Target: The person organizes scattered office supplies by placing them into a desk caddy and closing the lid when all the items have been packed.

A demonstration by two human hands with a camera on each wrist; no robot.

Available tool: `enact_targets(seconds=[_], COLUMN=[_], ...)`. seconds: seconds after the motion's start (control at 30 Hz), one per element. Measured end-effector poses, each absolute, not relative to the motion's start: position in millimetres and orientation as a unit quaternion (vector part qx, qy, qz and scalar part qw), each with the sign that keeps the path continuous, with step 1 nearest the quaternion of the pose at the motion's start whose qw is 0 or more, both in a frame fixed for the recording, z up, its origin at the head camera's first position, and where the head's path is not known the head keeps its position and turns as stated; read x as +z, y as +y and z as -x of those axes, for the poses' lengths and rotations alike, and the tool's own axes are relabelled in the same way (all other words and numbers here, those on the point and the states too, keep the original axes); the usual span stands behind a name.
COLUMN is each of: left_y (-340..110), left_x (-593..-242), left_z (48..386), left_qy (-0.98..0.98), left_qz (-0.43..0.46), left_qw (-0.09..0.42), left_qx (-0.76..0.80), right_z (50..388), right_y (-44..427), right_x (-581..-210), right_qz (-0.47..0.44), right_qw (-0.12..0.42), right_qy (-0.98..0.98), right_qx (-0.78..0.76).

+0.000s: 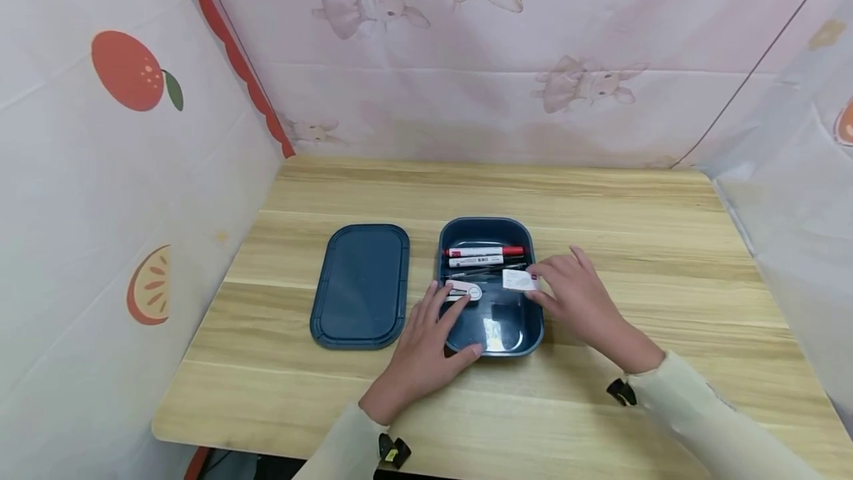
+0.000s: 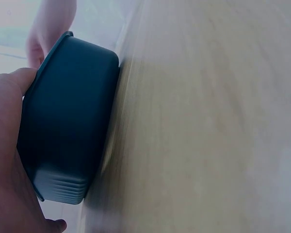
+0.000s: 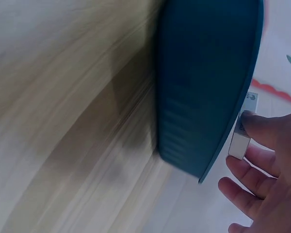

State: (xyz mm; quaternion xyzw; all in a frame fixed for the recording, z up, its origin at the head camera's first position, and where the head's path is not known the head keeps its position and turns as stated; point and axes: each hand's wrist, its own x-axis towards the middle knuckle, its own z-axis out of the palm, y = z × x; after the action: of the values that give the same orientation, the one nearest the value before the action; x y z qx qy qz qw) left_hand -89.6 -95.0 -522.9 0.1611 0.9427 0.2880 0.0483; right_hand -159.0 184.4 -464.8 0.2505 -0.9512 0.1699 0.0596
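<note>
A dark blue plastic box (image 1: 494,326) stands uncovered on the table. My right hand (image 1: 574,301) pinches a small white eraser (image 1: 517,280) between thumb and fingers above the box's right side; in the right wrist view the eraser (image 3: 239,144) shows a printed sleeve, just beside the rim. Over the box's left rim reaches my left hand (image 1: 425,350), fingers spread, fingertips at a small pink-and-white stapler (image 1: 474,292) inside. Its thumb rests at the near rim. Behind the stapler lie a red-capped marker (image 1: 476,251), another white marker (image 1: 474,261) and a thin dark pen (image 1: 476,272).
The matching blue lid (image 1: 363,284) lies flat on the wooden table (image 1: 600,206), left of the box. Printed cloth walls (image 1: 426,110) enclose the table at the back and both sides. The table's front edge runs below my forearms.
</note>
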Motion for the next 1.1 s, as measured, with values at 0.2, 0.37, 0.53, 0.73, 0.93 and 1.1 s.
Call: enact_targets(seconds=[0.2, 0.37, 0.53, 0.73, 0.93, 1.1], left_y=[-96, -96, -95, -96, -96, -95], left_x=[-523, -523, -522, -523, -524, -524], left_z=[90, 91, 91, 90, 89, 90], left_qy=[0.943, 0.942, 0.941, 0.942, 0.94, 0.94], left_qz=[-0.166, -0.165, -0.164, -0.161, -0.162, -0.165], left_qw=[0.045, 0.048, 0.053, 0.05, 0.049, 0.047], left_qx=[0.285, 0.287, 0.291, 0.292, 0.295, 0.294], right_z=[164, 168, 172, 174, 175, 173], right_y=[166, 156, 151, 146, 141, 141], right_x=[-466, -472, -477, -480, -481, -479], right_qz=[-0.278, -0.307, -0.314, -0.315, -0.308, -0.3], right_qw=[0.061, 0.08, 0.08, 0.078, 0.058, 0.053], right_qy=[-0.95, -0.944, -0.944, -0.945, -0.95, -0.952], right_qx=[0.127, 0.088, 0.063, 0.033, -0.008, -0.005])
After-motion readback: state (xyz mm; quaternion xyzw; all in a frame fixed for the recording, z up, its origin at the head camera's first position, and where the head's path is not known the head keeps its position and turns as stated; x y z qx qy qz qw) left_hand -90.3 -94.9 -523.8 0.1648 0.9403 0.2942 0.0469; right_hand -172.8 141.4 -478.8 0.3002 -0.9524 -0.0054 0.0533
